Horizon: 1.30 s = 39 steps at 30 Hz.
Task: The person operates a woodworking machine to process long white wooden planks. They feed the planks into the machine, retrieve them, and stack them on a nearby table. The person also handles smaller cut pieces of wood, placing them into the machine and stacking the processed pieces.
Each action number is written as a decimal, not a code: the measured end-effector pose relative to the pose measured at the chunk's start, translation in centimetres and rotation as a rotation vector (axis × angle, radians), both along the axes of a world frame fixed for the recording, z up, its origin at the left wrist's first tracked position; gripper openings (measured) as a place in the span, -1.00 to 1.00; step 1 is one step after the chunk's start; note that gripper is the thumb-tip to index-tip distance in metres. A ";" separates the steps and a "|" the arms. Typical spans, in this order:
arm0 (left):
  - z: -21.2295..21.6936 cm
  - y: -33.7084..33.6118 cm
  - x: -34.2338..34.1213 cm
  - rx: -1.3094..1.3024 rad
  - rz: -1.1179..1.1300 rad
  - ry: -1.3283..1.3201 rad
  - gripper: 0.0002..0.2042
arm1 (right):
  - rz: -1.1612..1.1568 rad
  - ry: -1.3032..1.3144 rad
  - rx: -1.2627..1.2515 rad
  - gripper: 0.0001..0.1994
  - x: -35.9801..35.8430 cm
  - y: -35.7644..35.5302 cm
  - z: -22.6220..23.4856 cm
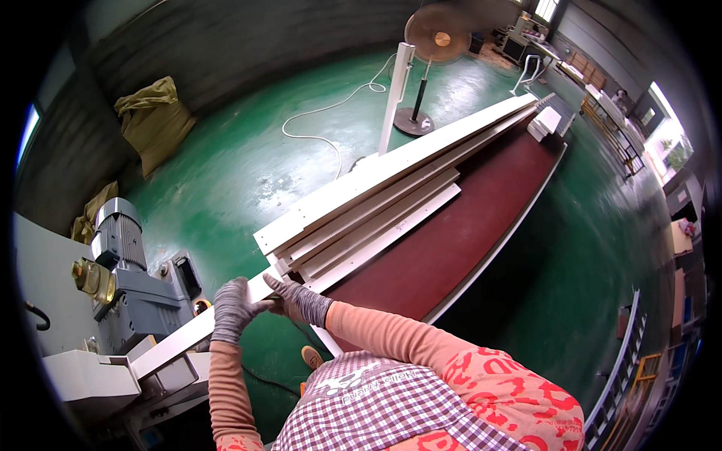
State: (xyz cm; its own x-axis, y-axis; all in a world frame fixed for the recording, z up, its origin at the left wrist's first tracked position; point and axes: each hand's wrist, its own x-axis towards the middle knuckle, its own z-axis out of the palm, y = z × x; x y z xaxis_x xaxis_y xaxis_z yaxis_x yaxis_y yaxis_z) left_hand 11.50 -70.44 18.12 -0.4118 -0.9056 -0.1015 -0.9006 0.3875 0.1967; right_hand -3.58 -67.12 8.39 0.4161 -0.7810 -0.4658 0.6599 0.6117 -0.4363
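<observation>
A long white strip (180, 340) sticks out of the machine at the lower left and reaches to my hands. My left hand (234, 310), in a grey knitted glove, is closed around it. My right hand (299, 296), gloved alike, grips the strip near its far end, with the thumb side on top; its fingertips underneath are hidden. Just past my right hand lies a stack of long white boards (353, 218), resting on a table with a dark red top (481, 218). The strip's end is close to the stack; whether they touch I cannot tell.
A grey motor (120, 233) and gearbox (143, 304) stand beside the white machine (86, 373). Beyond the table are a standing fan (440, 37), a white post (396, 98) and a cable (320, 139) on the green floor. A ladder-like metal frame (617, 376) lies at right.
</observation>
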 end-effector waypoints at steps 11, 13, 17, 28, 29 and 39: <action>-0.3 1.1 10.9 -0.058 0.002 -0.046 -0.25 | -0.877 0.129 0.300 -0.58 -20.0 -0.5 3.2; 0.5 0.8 12.3 0.041 0.091 -0.026 -0.39 | -1.036 0.031 0.294 -0.53 -25.4 -0.9 1.2; 0.5 2.1 7.1 0.147 0.055 -0.116 -0.39 | -1.015 -0.100 0.253 -0.42 -25.5 0.3 0.1; -3.5 6.5 -7.7 0.102 -0.161 -0.182 -0.31 | -0.631 0.012 0.623 -0.39 -13.6 4.6 -5.7; -3.8 7.0 -7.1 0.098 -0.167 -0.199 -0.29 | -0.588 0.089 0.648 -0.31 -14.2 5.0 -4.8; -5.3 9.5 -2.0 0.391 0.278 -0.210 -0.18 | -0.568 0.070 0.630 -0.23 -19.7 5.1 -9.4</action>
State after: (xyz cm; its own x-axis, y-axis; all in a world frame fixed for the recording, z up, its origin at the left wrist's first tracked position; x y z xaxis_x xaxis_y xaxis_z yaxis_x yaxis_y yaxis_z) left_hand 9.53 -60.99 12.78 -0.0960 -0.8555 -0.5088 -0.9946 0.0623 0.0829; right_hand -23.24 -62.03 -0.97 -0.0065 -0.4487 -0.8937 0.9244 0.3382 -0.1765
